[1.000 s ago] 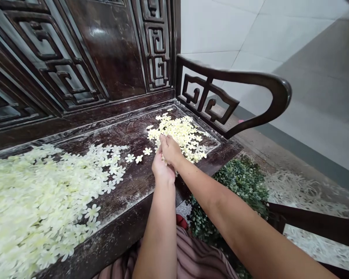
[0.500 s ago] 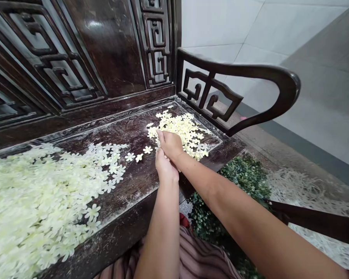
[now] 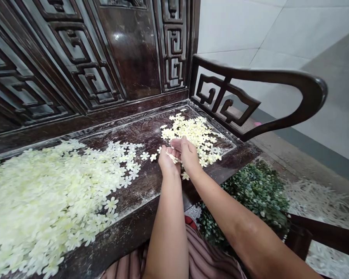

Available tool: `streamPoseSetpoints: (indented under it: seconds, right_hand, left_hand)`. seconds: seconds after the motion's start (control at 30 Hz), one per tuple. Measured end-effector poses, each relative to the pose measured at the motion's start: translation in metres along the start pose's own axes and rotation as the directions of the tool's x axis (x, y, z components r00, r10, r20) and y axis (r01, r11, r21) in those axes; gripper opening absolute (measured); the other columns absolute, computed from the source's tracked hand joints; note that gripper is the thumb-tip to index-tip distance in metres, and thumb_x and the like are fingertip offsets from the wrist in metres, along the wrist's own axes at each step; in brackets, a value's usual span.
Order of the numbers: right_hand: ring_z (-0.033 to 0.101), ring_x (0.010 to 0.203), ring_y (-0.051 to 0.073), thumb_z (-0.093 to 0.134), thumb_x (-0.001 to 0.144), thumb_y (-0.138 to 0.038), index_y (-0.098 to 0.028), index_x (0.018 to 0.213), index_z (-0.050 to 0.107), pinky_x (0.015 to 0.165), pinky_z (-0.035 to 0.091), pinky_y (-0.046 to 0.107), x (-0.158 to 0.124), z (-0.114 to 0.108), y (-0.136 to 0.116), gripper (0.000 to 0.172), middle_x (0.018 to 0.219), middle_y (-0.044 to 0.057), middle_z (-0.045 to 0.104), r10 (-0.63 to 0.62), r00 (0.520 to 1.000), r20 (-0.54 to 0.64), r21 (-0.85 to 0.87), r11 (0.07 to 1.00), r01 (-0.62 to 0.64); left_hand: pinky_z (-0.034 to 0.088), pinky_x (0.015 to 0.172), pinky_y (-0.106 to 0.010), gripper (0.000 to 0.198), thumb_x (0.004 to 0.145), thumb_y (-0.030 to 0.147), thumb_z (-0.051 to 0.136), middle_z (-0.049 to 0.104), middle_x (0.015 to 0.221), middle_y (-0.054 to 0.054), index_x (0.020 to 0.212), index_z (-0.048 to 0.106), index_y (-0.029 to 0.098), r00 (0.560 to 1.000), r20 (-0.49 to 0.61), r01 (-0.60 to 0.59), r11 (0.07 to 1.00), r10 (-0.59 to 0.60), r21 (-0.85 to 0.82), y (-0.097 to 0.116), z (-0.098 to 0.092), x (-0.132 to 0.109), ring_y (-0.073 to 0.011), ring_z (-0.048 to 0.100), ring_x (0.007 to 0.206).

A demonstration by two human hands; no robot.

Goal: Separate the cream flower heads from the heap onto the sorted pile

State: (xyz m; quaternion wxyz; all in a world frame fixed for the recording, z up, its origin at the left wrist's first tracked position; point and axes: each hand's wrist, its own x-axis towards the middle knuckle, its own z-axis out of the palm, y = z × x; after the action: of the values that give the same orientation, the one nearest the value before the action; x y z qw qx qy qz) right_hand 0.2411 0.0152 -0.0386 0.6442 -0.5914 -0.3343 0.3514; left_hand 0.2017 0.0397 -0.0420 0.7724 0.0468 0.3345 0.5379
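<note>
One left hand (image 3: 168, 164), fingers half-curled, cradles pale-yellow star-shaped flowers (image 3: 172, 157); the straighter-fingered right hand (image 3: 189, 155) walls them in, and any widening gap could spill some!

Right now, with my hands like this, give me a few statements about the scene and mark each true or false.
1. The left hand and right hand are close together, small flowers between them. True.
2. The armrest has openwork carving. True.
3. The larger flower pile lies beside the armrest. False: the smaller pile does; the larger is farther left.
4. The greenery sits on the bench. False: it shows past the bench's front edge.
5. Loose flowers lie between the two piles. True.
</note>
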Motion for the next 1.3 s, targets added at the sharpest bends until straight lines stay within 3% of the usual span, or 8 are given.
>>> streamPoseSetpoints:
  seconds: [0.17, 0.27, 0.37, 0.5, 0.67, 0.87, 1.17, 1.3]
  right_hand:
    - [0.066, 0.089, 0.024, 0.054, 0.073, -0.061, -0.016, 0.080, 0.066, 0.081, 0.052, 0.037, -0.008, -0.013, 0.003, 0.046, 0.086, 0.009, 0.071, 0.007, 1.000, 0.019, -0.055, 0.998, -0.006]
    - [0.064, 0.095, 0.025, 0.057, 0.072, -0.054, -0.016, 0.089, 0.067, 0.084, 0.051, 0.038, -0.012, -0.019, 0.010, 0.043, 0.096, 0.010, 0.071, 0.019, 1.000, 0.003, -0.071, 0.997, -0.018]
    - [0.064, 0.094, 0.026, 0.058, 0.072, -0.049, -0.014, 0.097, 0.066, 0.085, 0.051, 0.041, -0.015, -0.022, 0.017, 0.044, 0.101, 0.013, 0.069, 0.035, 0.999, -0.029, -0.074, 0.997, -0.037]
    - [0.056, 0.110, 0.027, 0.057, 0.073, -0.045, -0.014, 0.106, 0.064, 0.100, 0.040, 0.045, -0.022, -0.017, 0.023, 0.046, 0.118, 0.016, 0.062, 0.018, 0.997, -0.080, -0.098, 0.995, -0.026]
    - [0.050, 0.120, 0.023, 0.048, 0.082, -0.042, -0.020, 0.117, 0.061, 0.108, 0.031, 0.043, -0.033, -0.003, 0.020, 0.043, 0.125, 0.011, 0.058, -0.129, 0.990, -0.064, -0.132, 0.984, 0.119]
    - [0.050, 0.120, 0.022, 0.044, 0.085, -0.041, -0.018, 0.125, 0.055, 0.108, 0.032, 0.040, -0.050, 0.011, 0.016, 0.047, 0.127, 0.012, 0.056, -0.075, 0.997, -0.004, -0.056, 0.996, 0.074]
    - [0.055, 0.115, 0.024, 0.044, 0.084, -0.040, -0.013, 0.118, 0.058, 0.103, 0.038, 0.042, -0.070, 0.025, 0.023, 0.045, 0.122, 0.017, 0.059, 0.008, 1.000, -0.019, -0.080, 0.997, -0.010]
    - [0.054, 0.116, 0.023, 0.042, 0.086, -0.036, -0.014, 0.119, 0.058, 0.105, 0.036, 0.042, -0.061, 0.030, 0.018, 0.043, 0.124, 0.015, 0.059, -0.001, 0.998, -0.055, -0.153, 0.988, -0.008]
  left_hand:
    - [0.047, 0.060, -0.021, 0.047, 0.095, 0.039, 0.029, 0.054, 0.057, -0.001, 0.061, 0.051, 0.016, 0.992, -0.055, 0.113, 0.993, -0.116, -0.045, -0.001, -0.002, -0.008, -0.0107, 0.056, 0.052]
    - [0.050, 0.075, -0.027, 0.045, 0.094, 0.034, 0.027, 0.062, 0.071, -0.007, 0.072, 0.060, 0.013, 0.988, -0.053, 0.141, 0.990, -0.142, -0.027, -0.006, -0.004, -0.014, -0.0165, 0.064, 0.070]
    - [0.050, 0.078, -0.028, 0.031, 0.087, 0.023, 0.037, 0.061, 0.068, -0.006, 0.071, 0.061, 0.012, 0.987, -0.068, 0.146, 0.989, -0.144, 0.028, -0.013, -0.004, -0.017, -0.0168, 0.064, 0.070]
    - [0.048, 0.080, -0.026, 0.022, 0.083, 0.014, 0.047, 0.056, 0.060, -0.001, 0.064, 0.058, 0.014, 0.992, -0.113, 0.073, 0.988, -0.058, 0.136, -0.014, -0.003, -0.018, -0.0121, 0.059, 0.062]
    - [0.044, 0.083, -0.024, 0.020, 0.082, 0.015, 0.056, 0.057, 0.060, 0.001, 0.062, 0.061, 0.013, 0.995, -0.056, -0.068, 0.960, 0.086, 0.271, 0.002, -0.001, -0.026, -0.0100, 0.056, 0.063]
    - [0.041, 0.082, -0.024, 0.021, 0.079, 0.007, 0.056, 0.060, 0.063, 0.001, 0.059, 0.062, 0.014, 0.983, -0.029, -0.160, 0.921, 0.182, 0.356, 0.022, -0.006, -0.046, -0.0100, 0.054, 0.063]
    - [0.042, 0.069, -0.020, 0.023, 0.076, 0.008, 0.059, 0.054, 0.053, 0.005, 0.055, 0.055, 0.014, 0.984, -0.077, -0.129, 0.944, 0.160, 0.303, 0.027, -0.034, -0.057, -0.0059, 0.050, 0.049]
    - [0.044, 0.077, -0.021, 0.016, 0.075, 0.006, 0.058, 0.062, 0.062, 0.001, 0.062, 0.063, 0.012, 0.991, -0.071, -0.095, 0.965, 0.115, 0.244, 0.029, -0.036, -0.057, -0.0080, 0.058, 0.059]
